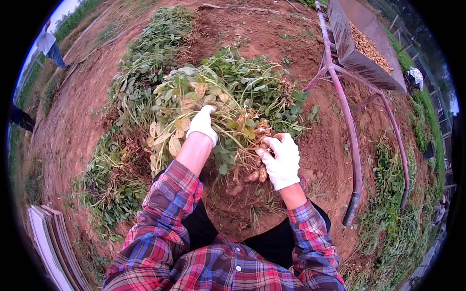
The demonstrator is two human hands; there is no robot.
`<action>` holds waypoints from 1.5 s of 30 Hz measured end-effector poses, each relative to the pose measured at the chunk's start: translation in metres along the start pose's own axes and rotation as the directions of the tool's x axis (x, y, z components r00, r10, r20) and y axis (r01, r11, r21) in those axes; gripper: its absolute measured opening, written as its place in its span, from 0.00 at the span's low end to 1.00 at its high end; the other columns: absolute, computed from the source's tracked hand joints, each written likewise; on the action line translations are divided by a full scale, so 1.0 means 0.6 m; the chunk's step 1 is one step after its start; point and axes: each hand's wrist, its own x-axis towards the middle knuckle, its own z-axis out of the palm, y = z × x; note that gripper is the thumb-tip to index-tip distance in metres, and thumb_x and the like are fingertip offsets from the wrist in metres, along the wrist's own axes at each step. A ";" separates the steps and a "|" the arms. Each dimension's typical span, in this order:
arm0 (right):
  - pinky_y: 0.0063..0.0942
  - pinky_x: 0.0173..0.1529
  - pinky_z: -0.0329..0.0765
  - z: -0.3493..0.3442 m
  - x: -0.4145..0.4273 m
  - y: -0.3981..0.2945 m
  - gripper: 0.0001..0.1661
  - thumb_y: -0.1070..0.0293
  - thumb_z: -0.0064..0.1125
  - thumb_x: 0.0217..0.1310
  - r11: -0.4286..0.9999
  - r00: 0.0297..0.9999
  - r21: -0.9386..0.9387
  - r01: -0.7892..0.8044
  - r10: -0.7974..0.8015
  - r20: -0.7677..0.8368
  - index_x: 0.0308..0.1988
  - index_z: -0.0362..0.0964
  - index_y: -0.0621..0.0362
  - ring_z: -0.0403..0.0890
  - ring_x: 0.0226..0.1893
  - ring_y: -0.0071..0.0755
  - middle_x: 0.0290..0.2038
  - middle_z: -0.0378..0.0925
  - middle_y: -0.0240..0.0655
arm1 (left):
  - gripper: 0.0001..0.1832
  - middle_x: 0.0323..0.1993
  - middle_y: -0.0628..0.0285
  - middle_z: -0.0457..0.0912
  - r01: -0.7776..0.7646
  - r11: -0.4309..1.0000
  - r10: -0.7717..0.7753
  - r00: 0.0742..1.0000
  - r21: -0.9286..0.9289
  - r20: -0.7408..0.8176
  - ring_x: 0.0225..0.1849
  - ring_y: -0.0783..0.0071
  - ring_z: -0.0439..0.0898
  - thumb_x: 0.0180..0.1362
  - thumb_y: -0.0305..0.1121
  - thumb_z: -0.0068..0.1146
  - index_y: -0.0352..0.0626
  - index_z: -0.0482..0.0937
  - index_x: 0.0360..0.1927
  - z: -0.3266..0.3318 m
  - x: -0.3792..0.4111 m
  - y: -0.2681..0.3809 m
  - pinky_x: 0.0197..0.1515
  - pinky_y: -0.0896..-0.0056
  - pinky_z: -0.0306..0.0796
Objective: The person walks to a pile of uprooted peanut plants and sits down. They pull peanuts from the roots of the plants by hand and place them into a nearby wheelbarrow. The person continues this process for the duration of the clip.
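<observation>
My left hand (pixel 202 123), in a white glove, is closed around the stems of an uprooted peanut plant (pixel 229 136). Some of its leaves are yellowed and spotted. At the root end, my right hand (pixel 281 157), gloved the same way, has its fingers on the peanut pods (pixel 263 146). More pods (pixel 256 175) hang from the roots just below that hand. Behind the plant lies a heap of green peanut plants (pixel 251 78) on the reddish soil.
To the right stands a metal wheelbarrow (pixel 344 47) with long handles, holding a pile of peanuts (pixel 369 47). Pulled plants (pixel 153 47) lie in a row at left. Stacked boards (pixel 54 247) are at lower left. People (pixel 49 45) appear near the edges.
</observation>
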 end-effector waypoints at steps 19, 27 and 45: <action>0.15 0.19 0.63 -0.107 0.004 0.057 0.15 0.70 0.51 0.57 0.075 0.829 0.891 -0.449 0.408 0.383 0.45 0.67 0.62 0.68 0.19 0.21 0.32 0.75 0.39 | 0.21 0.42 0.56 0.74 -0.034 0.985 0.030 0.999 -0.168 -0.027 0.38 0.60 0.76 0.46 0.29 0.57 0.37 0.68 0.45 0.003 -0.011 0.023 0.45 0.59 0.71; 0.35 0.35 0.73 -0.072 -0.022 0.007 0.17 0.59 0.60 0.46 0.996 0.966 -0.063 -0.058 0.072 0.247 0.40 0.74 0.48 0.75 0.34 0.43 0.36 0.69 0.38 | 0.21 0.43 0.56 0.74 -0.047 0.987 0.045 0.999 -0.153 -0.020 0.40 0.59 0.75 0.46 0.28 0.57 0.37 0.68 0.45 0.008 -0.015 0.016 0.46 0.59 0.70; 0.21 0.40 0.70 -0.017 -0.041 0.014 0.16 0.77 0.62 0.44 0.773 0.937 0.575 -0.267 0.349 -0.033 0.37 0.67 0.63 0.73 0.31 0.27 0.34 0.70 0.32 | 0.20 0.44 0.57 0.74 -0.007 0.985 0.015 0.999 -0.173 0.049 0.42 0.59 0.74 0.47 0.33 0.57 0.40 0.69 0.44 0.008 -0.020 0.025 0.49 0.59 0.68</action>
